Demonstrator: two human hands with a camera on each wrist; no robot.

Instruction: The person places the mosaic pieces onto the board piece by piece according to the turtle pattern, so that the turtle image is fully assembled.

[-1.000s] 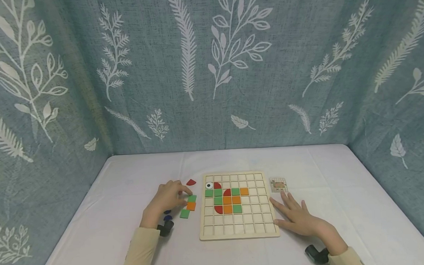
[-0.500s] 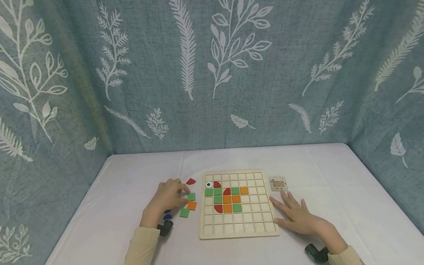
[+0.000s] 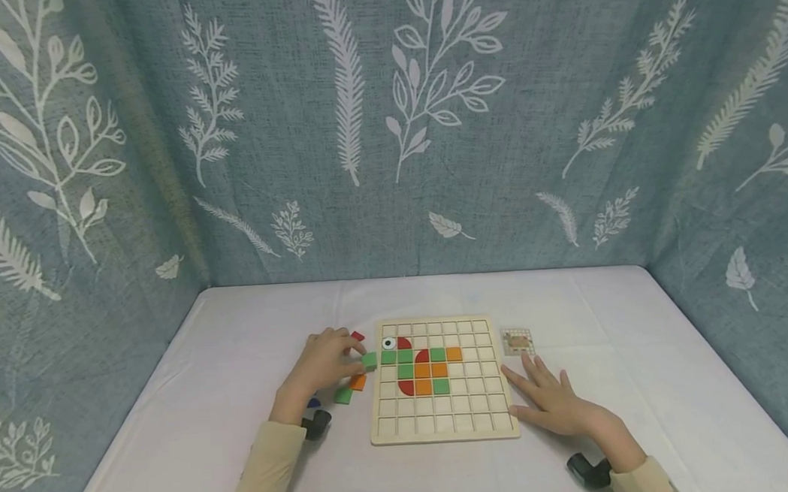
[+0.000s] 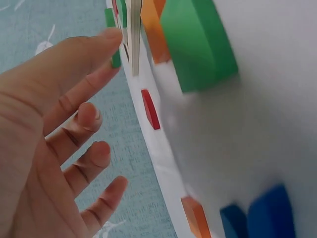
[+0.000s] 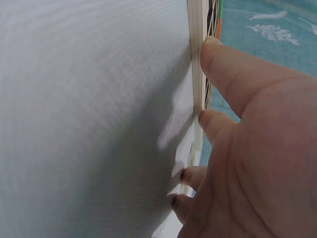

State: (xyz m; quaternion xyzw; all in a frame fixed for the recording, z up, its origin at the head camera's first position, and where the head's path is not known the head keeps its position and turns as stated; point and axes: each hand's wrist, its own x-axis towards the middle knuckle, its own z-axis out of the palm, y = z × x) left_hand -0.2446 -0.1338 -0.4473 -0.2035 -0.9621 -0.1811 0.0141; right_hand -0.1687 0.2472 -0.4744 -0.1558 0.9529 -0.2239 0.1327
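My left hand (image 3: pixel 326 359) pinches a green square tile (image 3: pixel 370 361) between thumb and forefinger, at the left edge of the wooden grid board (image 3: pixel 446 432). In the left wrist view the green tile (image 4: pixel 115 58) shows past the thumb tip, raised off the table, while the other fingers are loosely bent. On the board, green, orange and red pieces and a round eye piece (image 3: pixel 389 343) form a bird-like figure. My right hand (image 3: pixel 556 405) lies with spread fingers at the board's right edge; in the right wrist view its thumb and a finger touch the board's side (image 5: pixel 197 64).
Left of the board lie a green tile (image 3: pixel 343 396), an orange tile (image 3: pixel 358 383), a red piece (image 3: pixel 357 336) and dark blue pieces (image 3: pixel 313 402). A small picture card (image 3: pixel 518 341) lies right of the board. A patterned curtain (image 3: pixel 393 223) encloses the white table.
The left hand has taken up the upper green tile and moved right with it to the board's edge. The right hand has stayed in place.
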